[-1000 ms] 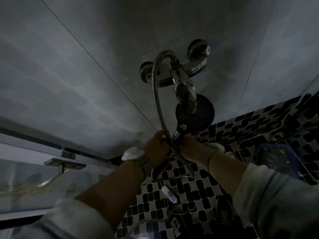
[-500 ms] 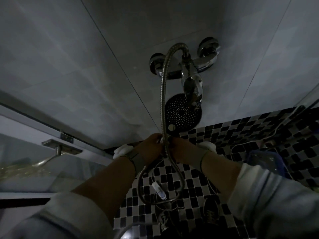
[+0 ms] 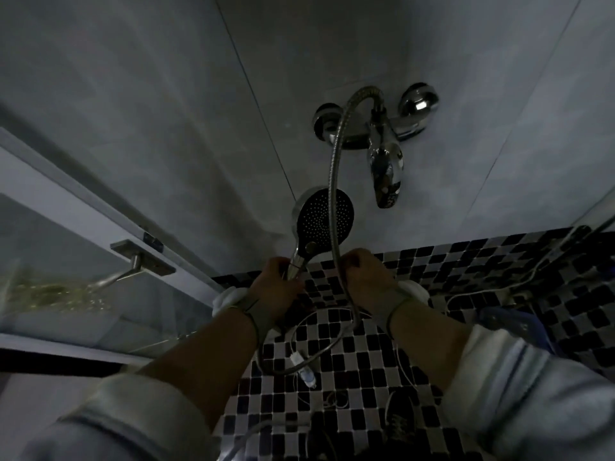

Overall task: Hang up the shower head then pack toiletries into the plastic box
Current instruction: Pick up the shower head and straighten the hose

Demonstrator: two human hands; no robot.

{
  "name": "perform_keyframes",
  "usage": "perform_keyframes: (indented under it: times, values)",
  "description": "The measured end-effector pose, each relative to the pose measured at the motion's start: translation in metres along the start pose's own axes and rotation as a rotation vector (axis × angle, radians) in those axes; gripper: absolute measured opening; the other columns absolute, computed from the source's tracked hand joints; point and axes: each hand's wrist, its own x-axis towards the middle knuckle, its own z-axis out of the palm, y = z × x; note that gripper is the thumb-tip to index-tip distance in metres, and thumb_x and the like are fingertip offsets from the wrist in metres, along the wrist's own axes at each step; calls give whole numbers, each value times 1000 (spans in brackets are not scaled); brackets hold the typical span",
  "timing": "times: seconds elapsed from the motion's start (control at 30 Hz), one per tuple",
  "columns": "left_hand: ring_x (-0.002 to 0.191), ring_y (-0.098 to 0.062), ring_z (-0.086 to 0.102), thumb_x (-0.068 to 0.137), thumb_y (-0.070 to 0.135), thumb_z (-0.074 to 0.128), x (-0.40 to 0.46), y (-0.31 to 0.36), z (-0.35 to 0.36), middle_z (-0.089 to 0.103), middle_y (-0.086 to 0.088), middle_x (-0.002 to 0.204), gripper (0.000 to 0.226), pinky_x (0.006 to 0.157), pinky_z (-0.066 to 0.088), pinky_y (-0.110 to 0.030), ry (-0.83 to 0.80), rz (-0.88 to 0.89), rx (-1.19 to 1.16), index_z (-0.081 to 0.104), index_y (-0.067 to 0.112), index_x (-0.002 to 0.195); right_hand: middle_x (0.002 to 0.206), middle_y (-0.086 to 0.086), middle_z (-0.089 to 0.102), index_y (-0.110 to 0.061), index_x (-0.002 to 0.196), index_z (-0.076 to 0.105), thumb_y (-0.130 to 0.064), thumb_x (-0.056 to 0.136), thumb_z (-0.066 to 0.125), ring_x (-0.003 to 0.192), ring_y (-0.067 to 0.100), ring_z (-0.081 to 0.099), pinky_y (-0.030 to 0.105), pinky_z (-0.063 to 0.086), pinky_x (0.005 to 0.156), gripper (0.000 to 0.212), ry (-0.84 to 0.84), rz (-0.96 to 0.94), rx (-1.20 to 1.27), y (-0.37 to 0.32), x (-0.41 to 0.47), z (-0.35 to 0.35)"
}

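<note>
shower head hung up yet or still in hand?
In hand: left hand grips the shower head handle; right hand pinches the hose. No holder visible.

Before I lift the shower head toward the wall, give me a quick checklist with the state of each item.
1. Left hand wrapped on the shower head handle: ok.
2. Right hand holds the hose clear of the head: ok.
3. Hose free of kinks: ok; it loops down over the mosaic floor without knots.
4. Wall holder located: cannot tell, none in view.
5. Path past the tap spout: ok, the head hangs below and left of it.
</note>
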Motion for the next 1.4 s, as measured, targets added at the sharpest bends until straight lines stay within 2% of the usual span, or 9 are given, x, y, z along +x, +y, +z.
perform_keyframes:
  times: [0.13, 0.33, 0.47, 0.63, 0.8, 0.97, 1.1, 1.23, 1.4]
  values:
    - [85, -42, 69, 68, 12, 77, 1, -12, -15, 67, -13, 99, 55, 74, 59, -60, -17, -3, -114, 50, 30, 112, 90, 8, 62, -8, 98, 60, -20, 98, 53, 78, 24, 57, 29, 42, 70, 14, 313, -88, 94, -4, -25, 2]
    - [69, -27, 57, 72, -12, 68, -17, -22, -38, 56, -9, 79, 46, 62, 50, -35, -43, 24, -268, 54, 20, 103, 74, -5, 62, -23, 81, 61, -28, 96, 52, 70, 15, 58, 24, 42, 61, 18, 121, -98, -7, -23, -68, 32]
    - [76, -38, 60, 48, 0, 72, -18, -34, -48, 59, -11, 78, 59, 69, 53, -45, -72, 81, -373, 56, 4, 105, 88, -13, 62, -22, 108, 65, -36, 96, 55, 84, 9, 60, 18, 43, 66, 21, 26, -123, 1, -52, -92, 56]
    - [96, -33, 70, 59, 2, 69, -49, -26, -73, 72, -9, 99, 58, 90, 55, -58, -140, 220, -379, 58, 33, 107, 107, 1, 67, -17, 126, 60, -41, 95, 57, 81, 4, 56, 5, 39, 59, 39, 27, -173, 95, -100, -120, 78]
    - [101, -28, 70, 77, 12, 66, -65, -11, -94, 73, -5, 103, 46, 93, 55, -54, -176, 387, -280, 54, 39, 113, 99, 2, 72, -18, 112, 66, -43, 93, 59, 91, 17, 66, 27, 50, 78, 32, 131, -261, 73, -136, -137, 86]
    - [96, -28, 72, 65, 28, 68, -69, 0, -118, 77, 1, 100, 58, 91, 56, -56, -109, 479, -231, 44, 52, 112, 105, -2, 72, -20, 112, 65, -40, 95, 57, 99, 16, 66, 24, 43, 78, 27, 227, -379, 15, -164, -147, 83]
    - [95, -21, 71, 65, 48, 75, -78, 6, -134, 74, 4, 100, 62, 90, 56, -45, -50, 503, -116, 45, 38, 118, 97, -3, 65, -19, 107, 56, -42, 97, 53, 90, 17, 59, 25, 39, 76, 25, 302, -409, -32, -191, -150, 71]
    - [86, -21, 64, 86, 40, 65, -88, 13, -152, 65, 4, 89, 18, 65, 43, -29, 2, 543, 238, 58, 26, 96, 98, -3, 71, -24, 104, 55, -53, 93, 48, 94, 20, 66, 39, 51, 88, 32, 345, -492, -30, -221, -149, 58]
    - [90, -19, 63, 99, 40, 50, -96, 29, -162, 69, -1, 108, 29, 74, 47, -28, 29, 543, 357, 62, 21, 117, 94, -7, 70, -38, 95, 48, -70, 81, 41, 85, 23, 67, 52, 57, 76, 36, 418, -590, 1, -262, -156, 42]
